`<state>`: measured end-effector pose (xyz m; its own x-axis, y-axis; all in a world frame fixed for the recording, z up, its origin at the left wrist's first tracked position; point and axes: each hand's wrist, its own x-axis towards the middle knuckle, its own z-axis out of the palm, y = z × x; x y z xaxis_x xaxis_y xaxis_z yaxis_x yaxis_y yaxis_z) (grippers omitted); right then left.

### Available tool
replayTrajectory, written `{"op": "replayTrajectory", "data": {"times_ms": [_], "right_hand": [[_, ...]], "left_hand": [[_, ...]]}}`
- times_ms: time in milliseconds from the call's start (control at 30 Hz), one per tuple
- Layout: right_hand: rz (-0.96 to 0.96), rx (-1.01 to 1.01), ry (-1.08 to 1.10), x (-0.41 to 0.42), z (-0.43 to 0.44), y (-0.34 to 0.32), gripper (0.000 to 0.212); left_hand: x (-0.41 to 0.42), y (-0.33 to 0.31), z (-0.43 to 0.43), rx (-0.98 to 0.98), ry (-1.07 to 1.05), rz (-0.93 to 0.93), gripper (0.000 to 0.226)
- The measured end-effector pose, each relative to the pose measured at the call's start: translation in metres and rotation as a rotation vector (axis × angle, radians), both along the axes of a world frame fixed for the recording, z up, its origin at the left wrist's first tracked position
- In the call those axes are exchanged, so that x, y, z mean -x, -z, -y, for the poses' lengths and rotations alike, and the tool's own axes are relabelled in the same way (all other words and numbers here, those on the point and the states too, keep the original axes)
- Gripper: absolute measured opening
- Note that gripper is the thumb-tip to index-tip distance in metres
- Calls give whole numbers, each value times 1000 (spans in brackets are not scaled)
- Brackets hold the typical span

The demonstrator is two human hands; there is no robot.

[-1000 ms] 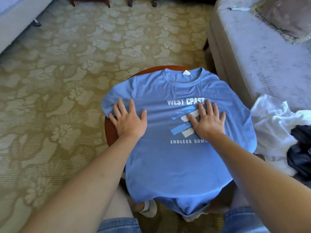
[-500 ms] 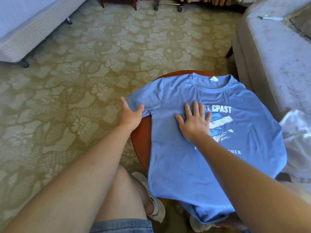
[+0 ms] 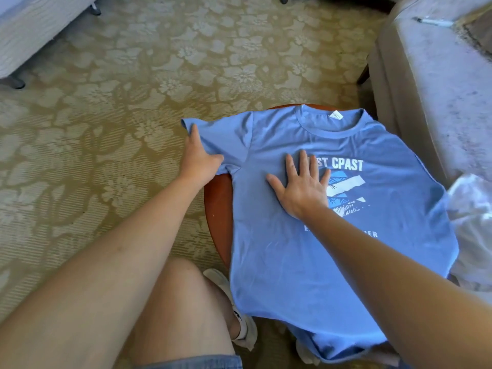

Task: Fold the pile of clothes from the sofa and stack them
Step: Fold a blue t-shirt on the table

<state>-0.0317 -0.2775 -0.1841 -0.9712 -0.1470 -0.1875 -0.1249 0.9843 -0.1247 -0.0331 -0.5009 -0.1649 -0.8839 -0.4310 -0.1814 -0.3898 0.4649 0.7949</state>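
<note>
One blue T-shirt (image 3: 279, 262), left hand (image 3: 198, 161) gripping its sleeve (image 3: 226, 131), right hand (image 3: 303, 190) flat on chest.

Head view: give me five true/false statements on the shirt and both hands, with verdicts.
1. The blue T-shirt lies print side up on the round wooden table. True.
2. The right hand bunches the shirt in a fist. False: it lies flat on the chest, fingers spread.
3. The left hand holds the sleeve that sticks out past the table over the carpet. True.
4. The shirt is folded in half. False: it is spread out, not yet folded.
5. A white garment lies to the right of the shirt. True.
</note>
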Motion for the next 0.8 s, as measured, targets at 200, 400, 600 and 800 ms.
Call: {"op": "replayTrajectory", "data": {"times_ms": [200,400,600,800], "right_hand": [[98,-22,-42,3,35,-6,86],[59,100,-12,-2,0,-19,81],[13,46,118,-12,-78,-16,81],[5,-12,100,-25,-106,0,77]], "left_hand": [[3,-35,15,220,48,55,89],[10,-67,-22,442,203,67,88],[1,-61,-90,481,411,65,107],[-21,-1,-125,583,462,286,90]]}}
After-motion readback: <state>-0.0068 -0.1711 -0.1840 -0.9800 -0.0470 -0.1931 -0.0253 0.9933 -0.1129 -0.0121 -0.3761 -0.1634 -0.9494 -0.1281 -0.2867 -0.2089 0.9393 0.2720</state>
